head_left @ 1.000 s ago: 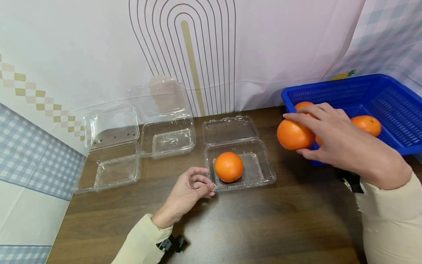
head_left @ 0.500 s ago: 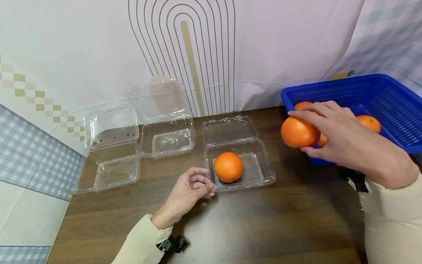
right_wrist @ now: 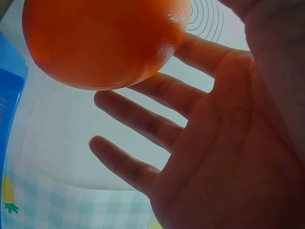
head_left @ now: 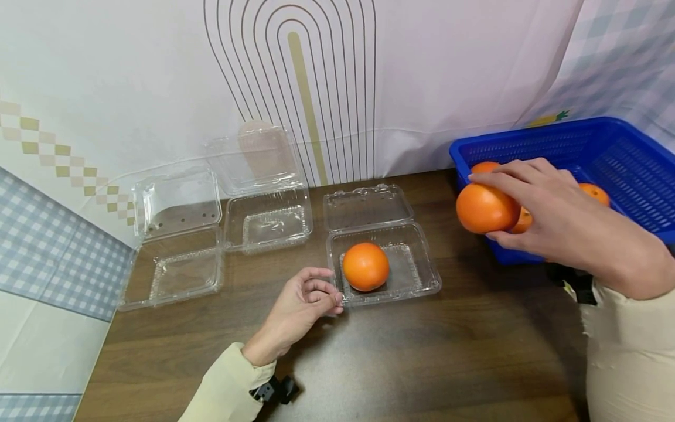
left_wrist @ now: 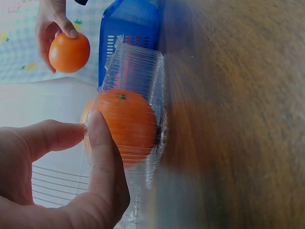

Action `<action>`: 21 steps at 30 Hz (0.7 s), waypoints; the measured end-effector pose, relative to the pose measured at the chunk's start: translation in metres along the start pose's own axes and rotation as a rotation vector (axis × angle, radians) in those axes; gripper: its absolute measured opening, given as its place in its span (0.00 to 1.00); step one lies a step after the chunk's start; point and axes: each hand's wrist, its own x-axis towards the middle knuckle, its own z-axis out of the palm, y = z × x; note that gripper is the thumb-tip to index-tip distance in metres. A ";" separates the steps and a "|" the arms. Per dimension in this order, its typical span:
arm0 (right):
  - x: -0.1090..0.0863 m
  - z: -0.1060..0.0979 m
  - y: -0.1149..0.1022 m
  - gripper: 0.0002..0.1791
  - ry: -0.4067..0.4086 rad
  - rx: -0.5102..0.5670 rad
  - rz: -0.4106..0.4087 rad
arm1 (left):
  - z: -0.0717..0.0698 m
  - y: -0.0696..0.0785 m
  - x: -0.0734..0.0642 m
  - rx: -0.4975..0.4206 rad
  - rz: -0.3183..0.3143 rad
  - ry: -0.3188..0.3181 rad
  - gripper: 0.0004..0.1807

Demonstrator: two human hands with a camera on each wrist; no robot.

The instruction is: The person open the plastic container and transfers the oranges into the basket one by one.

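Observation:
My right hand (head_left: pixel 554 217) grips an orange (head_left: pixel 487 208) between thumb and fingers, above the near left corner of the blue basket (head_left: pixel 606 124). The right wrist view has this orange (right_wrist: pixel 105 43) large at the top, with the lower fingers spread beneath it. With thumb and fingertip, my left hand (head_left: pixel 303 310) pinches the near left corner of a clear plastic clamshell box (head_left: pixel 429 275). That box lies open and holds one orange (head_left: pixel 365 267) in its left half. The left wrist view shows this pinch on the rim, with the boxed orange (left_wrist: pixel 126 126) behind the plastic.
Several more oranges (head_left: pixel 595 193) lie in the basket, partly hidden by my right hand. Two other open clear clamshell boxes (head_left: pixel 269 228) stand at the left, their lids leaning by the printed wall cloth (head_left: pixel 422 88). All rest on a dark wooden table (head_left: pixel 390 363).
My right hand has shifted a little to the right and slightly away with its orange, over the basket's edge. The left hand and the boxes stay still.

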 end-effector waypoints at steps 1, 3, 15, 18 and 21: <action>0.000 0.000 0.000 0.47 0.004 0.000 0.002 | 0.000 0.000 0.000 0.001 0.000 0.001 0.27; -0.001 -0.001 0.002 0.47 0.016 0.002 0.007 | 0.000 0.000 0.000 0.002 -0.001 0.003 0.27; -0.004 -0.004 0.015 0.46 0.023 0.030 0.004 | 0.000 0.001 0.000 0.007 -0.007 0.006 0.28; -0.005 -0.005 0.017 0.46 0.034 0.033 0.002 | 0.000 0.001 0.000 0.007 -0.006 0.004 0.28; -0.006 -0.006 0.018 0.45 0.027 0.036 0.025 | 0.000 0.001 0.000 0.005 -0.003 0.004 0.28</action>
